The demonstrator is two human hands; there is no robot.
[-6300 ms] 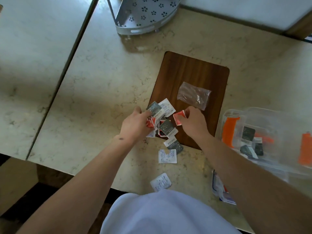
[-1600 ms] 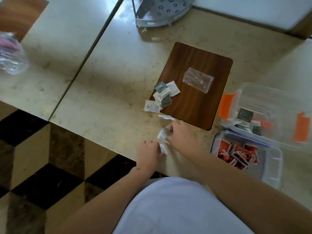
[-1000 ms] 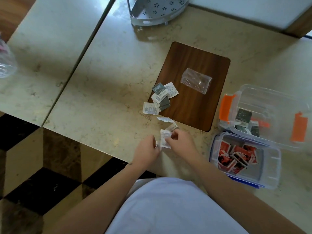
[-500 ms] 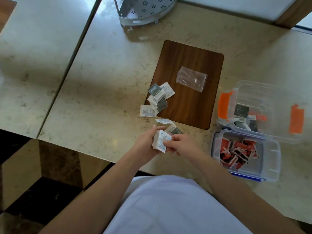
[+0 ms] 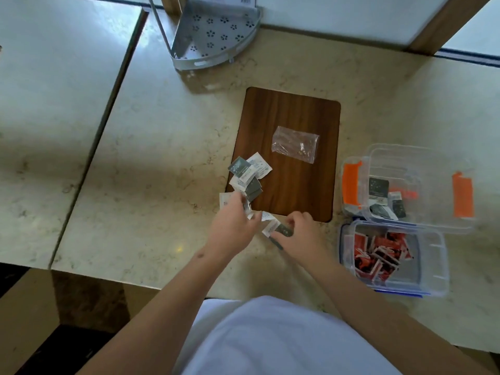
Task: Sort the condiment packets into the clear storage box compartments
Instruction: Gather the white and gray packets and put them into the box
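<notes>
A small pile of white and grey condiment packets [image 5: 247, 174] lies at the near left corner of the brown board [image 5: 295, 190]. My left hand [image 5: 234, 226] holds a few white packets just below that pile. My right hand [image 5: 300, 236] pinches a grey and white packet [image 5: 278, 228] on the counter beside it. Red packets [image 5: 378, 255] fill the blue-rimmed clear box [image 5: 433, 266] at the right. Behind it, the clear box with orange clips [image 5: 460, 201] holds grey and white packets [image 5: 378, 190].
A clear plastic bag [image 5: 295, 143] lies on the board. A grey metal corner rack [image 5: 213, 36] stands at the back. The counter's front edge [image 5: 135, 277] runs just below my hands, with a gap [image 5: 108, 109] to another counter at the left.
My hands have moved apart and up toward the board. The left carries the white packets toward the pile; the right has dropped onto a grey and white packet on the counter.
</notes>
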